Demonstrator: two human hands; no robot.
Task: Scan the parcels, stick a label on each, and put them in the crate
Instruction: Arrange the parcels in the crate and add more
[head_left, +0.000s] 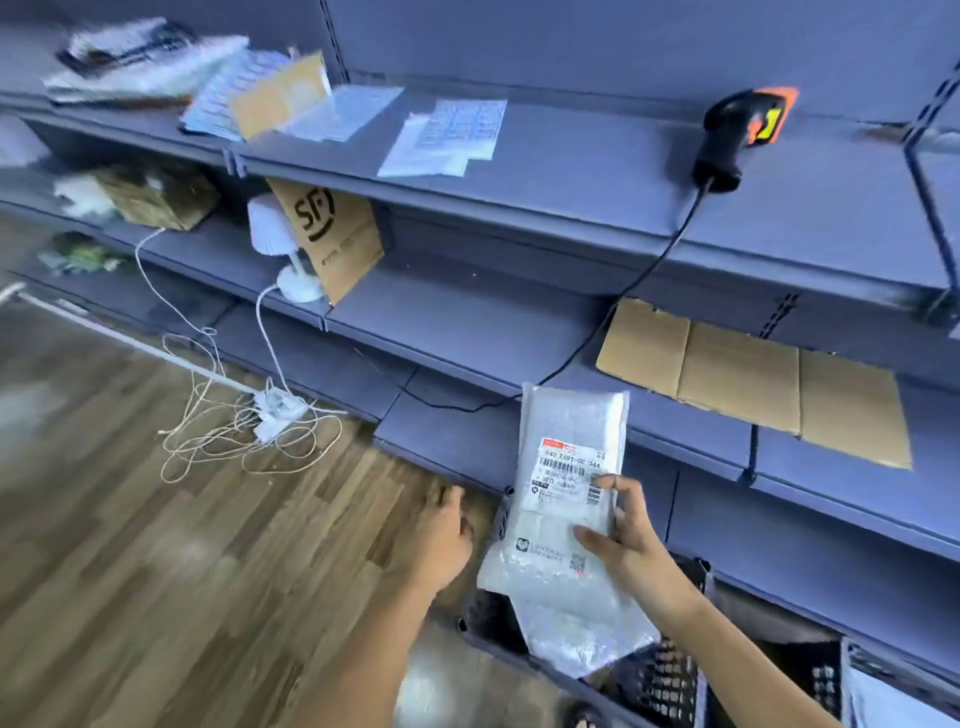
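Far left, wood-plank floor (130, 519), and on it a loose tangle of white cables (228, 431) running into a white power strip (278, 408) by the foot of the shelving. Up at the top shelf's (571, 171) left end sits a blurred pile of papers (140, 62). One tier down there's a brown cardboard box (156, 195), then a small white lamp (280, 244) near that shelf's front edge, with a brown SF envelope (332, 239) leaning just beside it. Back on the top shelf, around the middle, white label sheets (447, 137) lie flat.

Now the hands. The left hand (441, 540) is spread and relaxed, holding nothing, hovering close to the front edge of the lowest grey shelf; can't tell if it touches. The parcel (566, 499), a white padded mailer with a printed barcode label on its face, is held upright in the air in front of that same shelf edge. The right hand (623, 540) pinches its right side, thumb on the front, fingertips at the label's corner. Directly below, a black mesh crate (670, 680) with a pale plastic bag (571, 639) draped over its near rim.

Further right, the black-and-orange scanner (737, 135) lies on the top shelf, its black cord (623, 296) drooping over the front edge. Flattened cardboard (753, 379) covers the right end of a lower shelf
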